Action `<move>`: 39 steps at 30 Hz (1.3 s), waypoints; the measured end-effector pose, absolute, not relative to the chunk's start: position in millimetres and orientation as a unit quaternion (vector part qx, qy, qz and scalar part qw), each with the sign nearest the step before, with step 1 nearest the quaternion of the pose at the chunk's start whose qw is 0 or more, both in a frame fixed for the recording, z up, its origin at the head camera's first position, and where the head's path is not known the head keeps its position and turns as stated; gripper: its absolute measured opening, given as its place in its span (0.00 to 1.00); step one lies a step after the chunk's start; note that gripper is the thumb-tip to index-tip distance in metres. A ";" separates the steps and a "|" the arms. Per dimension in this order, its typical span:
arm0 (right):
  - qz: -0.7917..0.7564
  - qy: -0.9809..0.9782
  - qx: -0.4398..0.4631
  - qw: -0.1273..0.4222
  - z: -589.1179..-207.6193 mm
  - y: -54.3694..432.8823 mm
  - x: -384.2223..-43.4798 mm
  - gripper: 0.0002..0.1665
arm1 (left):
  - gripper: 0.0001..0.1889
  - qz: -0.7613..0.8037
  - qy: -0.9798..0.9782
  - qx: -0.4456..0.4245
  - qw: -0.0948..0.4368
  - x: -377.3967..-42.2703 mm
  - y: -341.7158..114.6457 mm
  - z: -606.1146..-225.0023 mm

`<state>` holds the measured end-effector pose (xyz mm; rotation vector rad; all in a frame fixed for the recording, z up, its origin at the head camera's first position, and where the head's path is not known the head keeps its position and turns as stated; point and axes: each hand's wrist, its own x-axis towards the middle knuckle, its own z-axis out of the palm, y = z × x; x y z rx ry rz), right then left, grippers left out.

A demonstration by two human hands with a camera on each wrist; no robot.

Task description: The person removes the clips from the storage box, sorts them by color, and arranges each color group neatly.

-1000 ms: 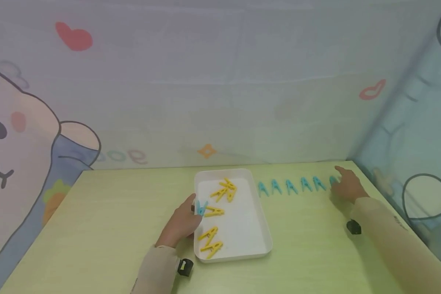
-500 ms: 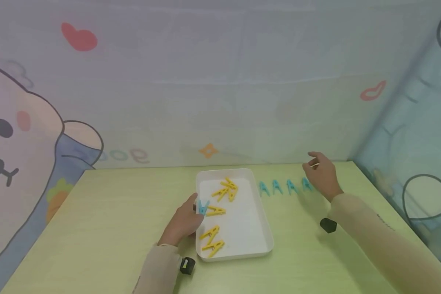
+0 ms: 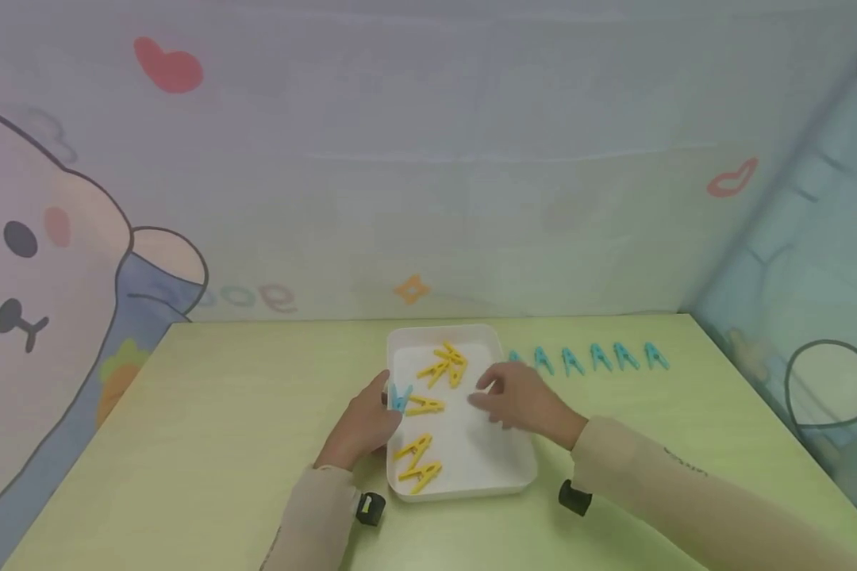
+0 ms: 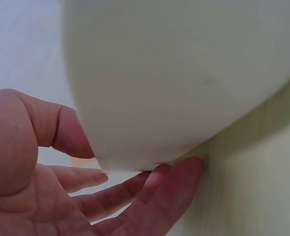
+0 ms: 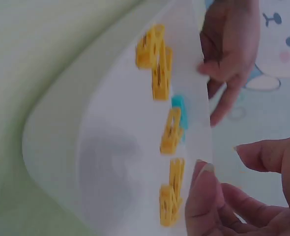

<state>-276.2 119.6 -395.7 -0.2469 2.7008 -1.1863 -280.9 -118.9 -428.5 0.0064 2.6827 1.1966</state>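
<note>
A white plastic tray holds several yellow clothespins and one blue clothespin by its left wall. With its thumb over the rim and its fingers outside the wall, my left hand grips the tray's left side; the left wrist view shows these fingers against the underside of the wall. Over the tray's right half hovers my right hand, its thumb and fingers parted with nothing between them. To the tray's right, several blue clothespins stand in a row, the nearest partly covered by my right hand.
The light green table ends at a pale cloth wall behind and a printed blue cloth on the right. A black wrist camera hangs below the right sleeve.
My right hand has moved left from the far-right blue clothespin, past the row, to above the tray. The left hand stays on the tray's side.
</note>
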 end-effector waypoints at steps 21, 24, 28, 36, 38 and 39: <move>-0.294 0.923 -0.194 0.152 -426.7 62.2 -247.0 0.10 | 0.41 0.422 0.901 0.021 0.103 -287.5 -111.7 -433.1; -0.294 0.924 -0.182 0.162 -426.6 60.5 -249.5 0.11 | 0.41 0.417 0.903 0.019 0.102 -285.7 -113.5 -431.2; -0.308 0.921 -0.165 0.170 -423.9 56.6 -251.0 0.08 | 0.41 0.413 0.905 0.016 0.103 -284.3 -116.9 -429.1; -0.283 0.936 -0.155 0.142 -426.2 50.1 -250.9 0.11 | 0.41 0.410 0.906 0.011 0.105 -283.5 -117.6 -428.6; -0.284 0.937 -0.132 0.154 -426.4 50.4 -250.8 0.15 | 0.41 0.412 0.905 0.010 0.106 -283.4 -116.8 -428.2; -0.287 0.937 -0.124 0.158 -426.6 50.9 -250.8 0.18 | 0.41 0.413 0.904 0.011 0.106 -283.5 -116.3 -428.1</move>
